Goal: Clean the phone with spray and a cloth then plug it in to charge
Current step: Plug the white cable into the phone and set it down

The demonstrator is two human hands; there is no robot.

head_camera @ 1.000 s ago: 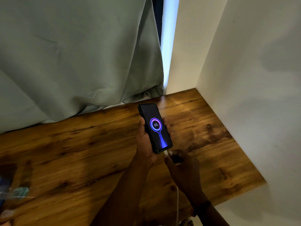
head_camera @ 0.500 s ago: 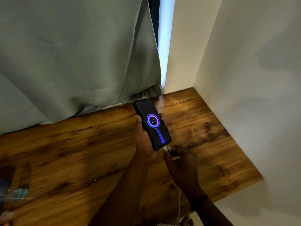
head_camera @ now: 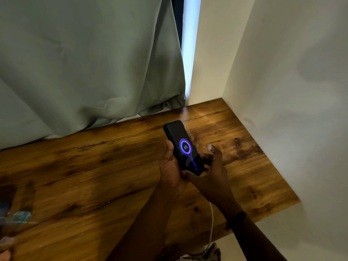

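Note:
A black phone (head_camera: 183,146) shows a purple charging ring reading 69% on its screen. My left hand (head_camera: 169,166) holds it from below, thumb along its left edge and fingertips on its right edge, above the wooden table (head_camera: 94,166). My right hand (head_camera: 211,172) grips the phone's lower right corner, thumb at the bottom end and fingers along the right side, with one finger raised. A white charging cable (head_camera: 211,227) runs from under my hands down over the table's front edge. Its plug is hidden by my right hand.
A grey-green curtain (head_camera: 84,63) hangs behind the table. White walls (head_camera: 291,110) close the right side and back corner. At the far left edge a blurry clear bottle with a blue label (head_camera: 18,218) lies on the table.
My right hand has left the cable plug and moved up to hold the phone's lower right corner. The phone has stayed in my left hand, lit with the charging display.

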